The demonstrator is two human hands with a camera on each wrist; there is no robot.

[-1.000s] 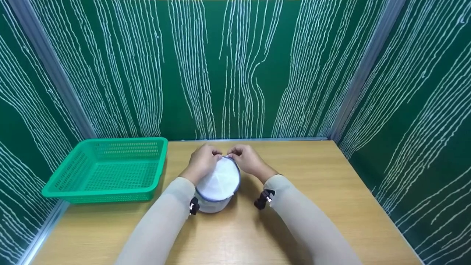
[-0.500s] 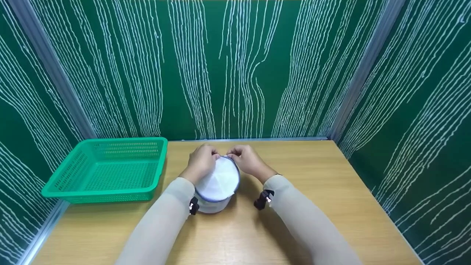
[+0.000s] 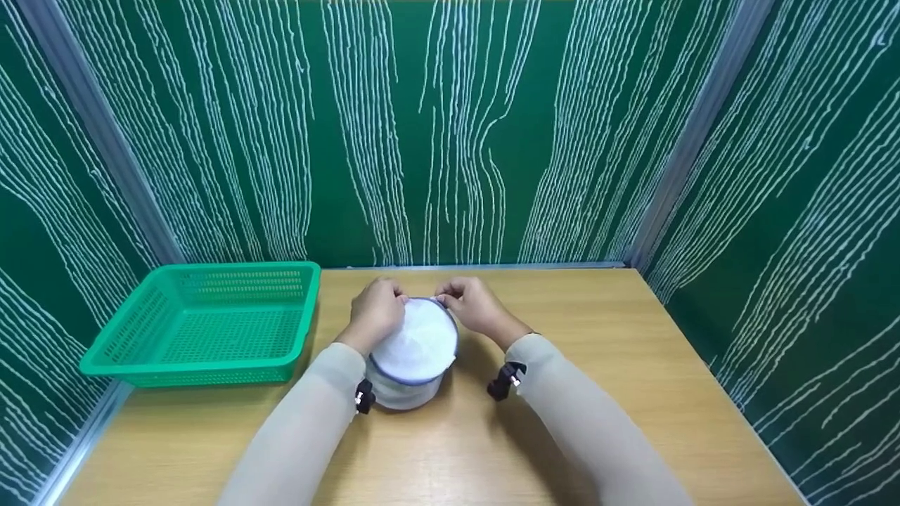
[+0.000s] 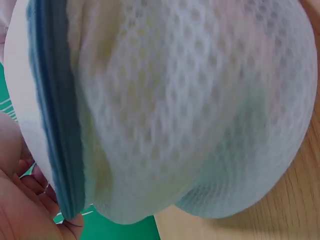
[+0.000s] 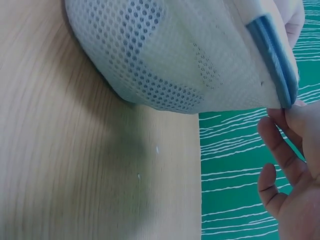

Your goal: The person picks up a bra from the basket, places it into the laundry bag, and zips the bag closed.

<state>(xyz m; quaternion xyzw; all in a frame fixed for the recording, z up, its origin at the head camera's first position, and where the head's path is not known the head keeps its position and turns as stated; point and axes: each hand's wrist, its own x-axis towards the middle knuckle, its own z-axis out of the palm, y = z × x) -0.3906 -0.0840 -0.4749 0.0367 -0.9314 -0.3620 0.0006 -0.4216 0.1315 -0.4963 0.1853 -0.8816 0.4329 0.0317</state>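
Observation:
A round white mesh laundry bag (image 3: 416,344) with a blue zipper band around its top stands on the table, its pale lid facing up. At the far side of the rim, my left hand (image 3: 378,314) grips the edge on the left. My right hand (image 3: 474,306) pinches the same rim a little to the right, thumb and forefinger on the end of the blue band (image 5: 275,60). In the left wrist view the honeycomb mesh wall (image 4: 150,90) fills most of the picture; yellowish and greenish tints show faintly through it. What lies inside cannot be made out.
A green plastic basket (image 3: 302,351) with perforated walls stands to the left on the wooden table (image 3: 576,365). Green panels (image 3: 520,176) with white wavy lines rise behind the table and at both sides.
My left hand has shifted a little left along the rim, widening the gap between the hands. The bag's lid shows more fully and has turned slightly. My right hand has stayed nearly still.

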